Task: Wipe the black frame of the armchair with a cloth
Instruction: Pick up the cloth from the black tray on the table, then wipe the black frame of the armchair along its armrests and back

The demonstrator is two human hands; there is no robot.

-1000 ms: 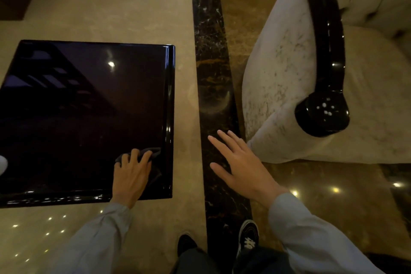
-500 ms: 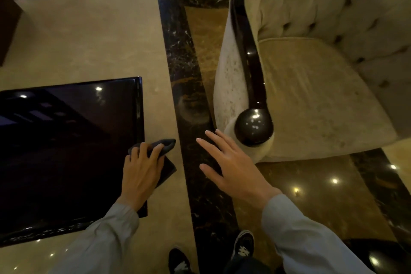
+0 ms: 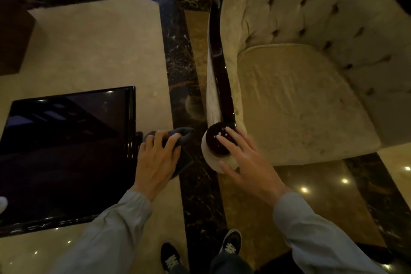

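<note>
Cloth [image 3: 181,138] bunched under left hand [image 3: 155,162] fingers; right hand [image 3: 246,162] fingers spread, touching black frame [image 3: 219,141].

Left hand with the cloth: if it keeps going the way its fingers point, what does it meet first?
Probably nothing soon. The left hand, gripping the cloth, points up-frame along the dark marble floor strip, passing left of the armchair's black frame. Depth is unclear.

Cloth [image 3: 181,138]: dark grey. Frame [image 3: 220,69]: glossy black. Upholstery [image 3: 300,100]: cream. Table [image 3: 66,140]: black. Floor [image 3: 100,46]: beige, dark-veined bands.
</note>
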